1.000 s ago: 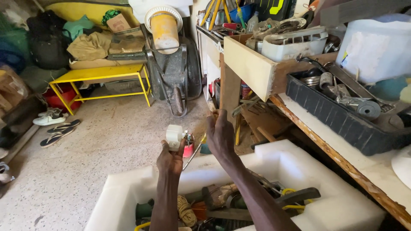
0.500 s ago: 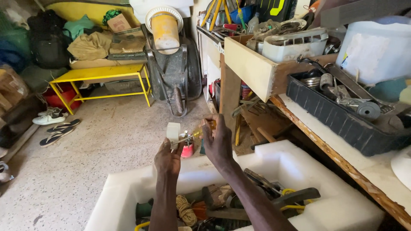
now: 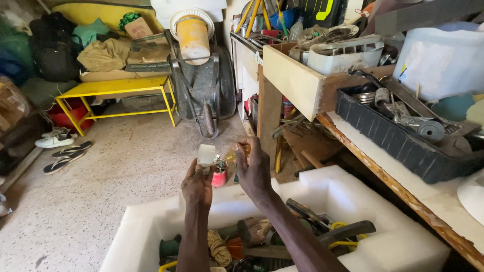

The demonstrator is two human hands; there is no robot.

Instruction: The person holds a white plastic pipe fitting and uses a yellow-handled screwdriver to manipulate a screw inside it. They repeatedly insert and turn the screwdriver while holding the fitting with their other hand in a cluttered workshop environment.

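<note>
Head view: left hand (image 3: pixel 197 184) pinches a small white plastic block (image 3: pixel 206 154) at its fingertips; right hand (image 3: pixel 253 168) is curled around a small amber, glassy piece (image 3: pixel 237 153) just beside it, above the white foam box (image 3: pixel 353 201) of tools. Judgement: a firm pinch and square alignment would suit any joining of the two

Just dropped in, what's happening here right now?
A person stands over a white foam box full of tools and cord, both arms raised above it. The left hand holds a small white block-shaped piece at its fingers, and the right hand grips a yellowish, clear-handled tool right beside it. A small red item shows between the hands; I cannot tell what it is. A cluttered workbench runs along the right.
</note>
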